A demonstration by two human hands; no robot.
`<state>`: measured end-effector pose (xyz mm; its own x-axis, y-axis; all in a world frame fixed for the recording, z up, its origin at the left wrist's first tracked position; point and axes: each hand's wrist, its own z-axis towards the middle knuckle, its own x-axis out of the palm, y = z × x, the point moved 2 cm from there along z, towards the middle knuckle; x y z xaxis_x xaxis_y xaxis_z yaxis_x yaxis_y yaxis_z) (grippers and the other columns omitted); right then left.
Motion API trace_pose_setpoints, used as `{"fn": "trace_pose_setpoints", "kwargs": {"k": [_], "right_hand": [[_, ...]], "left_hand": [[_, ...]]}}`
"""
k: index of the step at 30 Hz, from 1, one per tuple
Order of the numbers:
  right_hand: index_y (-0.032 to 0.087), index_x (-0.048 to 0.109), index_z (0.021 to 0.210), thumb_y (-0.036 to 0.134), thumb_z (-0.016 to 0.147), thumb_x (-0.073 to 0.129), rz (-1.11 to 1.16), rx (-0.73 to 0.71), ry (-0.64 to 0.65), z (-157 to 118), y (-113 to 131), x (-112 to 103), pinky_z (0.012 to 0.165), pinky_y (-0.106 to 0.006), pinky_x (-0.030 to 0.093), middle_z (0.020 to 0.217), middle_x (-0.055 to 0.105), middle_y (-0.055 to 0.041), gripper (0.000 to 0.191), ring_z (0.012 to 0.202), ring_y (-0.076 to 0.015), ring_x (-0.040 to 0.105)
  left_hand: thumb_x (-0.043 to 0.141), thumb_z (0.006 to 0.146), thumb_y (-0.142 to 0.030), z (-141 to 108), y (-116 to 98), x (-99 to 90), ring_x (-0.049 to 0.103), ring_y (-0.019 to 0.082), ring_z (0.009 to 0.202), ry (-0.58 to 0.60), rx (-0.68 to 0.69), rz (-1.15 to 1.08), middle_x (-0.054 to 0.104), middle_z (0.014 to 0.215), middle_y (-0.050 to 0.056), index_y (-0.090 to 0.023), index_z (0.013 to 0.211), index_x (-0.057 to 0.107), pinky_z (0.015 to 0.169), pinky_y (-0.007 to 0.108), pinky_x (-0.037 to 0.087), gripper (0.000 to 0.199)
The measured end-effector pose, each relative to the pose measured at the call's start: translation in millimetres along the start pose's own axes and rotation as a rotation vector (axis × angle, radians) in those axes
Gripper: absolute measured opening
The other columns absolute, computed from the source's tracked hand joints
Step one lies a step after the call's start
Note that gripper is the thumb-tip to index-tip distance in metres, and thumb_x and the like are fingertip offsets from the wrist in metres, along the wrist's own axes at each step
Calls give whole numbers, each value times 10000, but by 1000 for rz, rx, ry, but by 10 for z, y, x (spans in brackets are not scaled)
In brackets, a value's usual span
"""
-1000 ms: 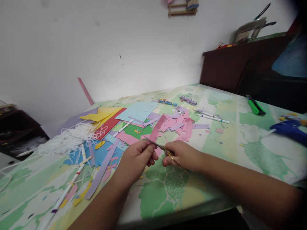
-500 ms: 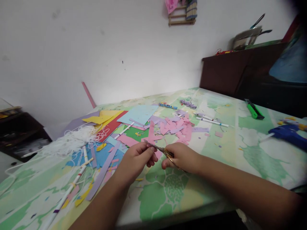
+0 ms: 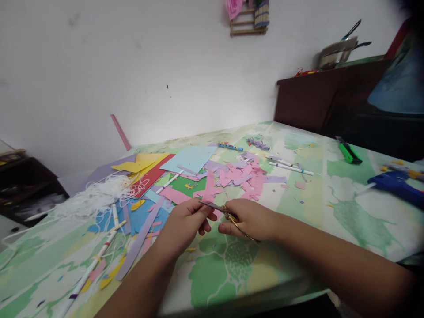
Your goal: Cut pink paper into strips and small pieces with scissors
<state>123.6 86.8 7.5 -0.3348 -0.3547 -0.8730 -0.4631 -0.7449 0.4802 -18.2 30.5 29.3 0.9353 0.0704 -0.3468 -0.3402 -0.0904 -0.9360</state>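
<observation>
My right hand [image 3: 253, 218] grips a small pair of scissors [image 3: 228, 213] with gold-coloured handles. Their thin blades point left and reach the fingertips of my left hand [image 3: 185, 223]. Thumb and fingers of that left hand are pinched together, and a bit of pink paper [image 3: 217, 214] shows beside them. Most of what they pinch is hidden. Just beyond both hands lies a pile of cut pink paper pieces [image 3: 253, 181], some with fringed edges, mixed with purple strips.
White yarn [image 3: 96, 196] lies tangled at left, near coloured sheets including a light blue one [image 3: 188, 159]. A long white stick [image 3: 89, 269] with coloured bands lies at front left. On the right are a green cutter [image 3: 349, 151] and a blue glue gun [image 3: 397, 183].
The scissor blades look closer together now, and the right thumb has shifted slightly left. My left hand stays nearly in place. The whole view has moved a little.
</observation>
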Motion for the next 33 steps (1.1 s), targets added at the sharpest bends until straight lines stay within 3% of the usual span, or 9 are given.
{"fn": "trace_pose_setpoints", "kwargs": {"k": [12, 33], "right_hand": [[156, 451, 666, 585, 678, 326, 27, -17, 12, 26, -31, -20, 417, -184, 236, 565, 443, 14, 447, 492, -81, 372], [144, 496, 620, 630, 596, 396, 29, 11, -9, 58, -63, -14, 417, -182, 215, 503, 403, 31, 496, 470, -75, 351]], "left_hand": [[405, 703, -359, -5, -8, -26, 473, 96, 467, -37, 80, 217, 526, 506, -20, -172, 608, 539, 472, 227, 361, 249], [455, 680, -269, -30, -72, -17, 464, 79, 462, 11, 50, 63, 528, 507, -28, -161, 586, 528, 472, 210, 365, 161]]}}
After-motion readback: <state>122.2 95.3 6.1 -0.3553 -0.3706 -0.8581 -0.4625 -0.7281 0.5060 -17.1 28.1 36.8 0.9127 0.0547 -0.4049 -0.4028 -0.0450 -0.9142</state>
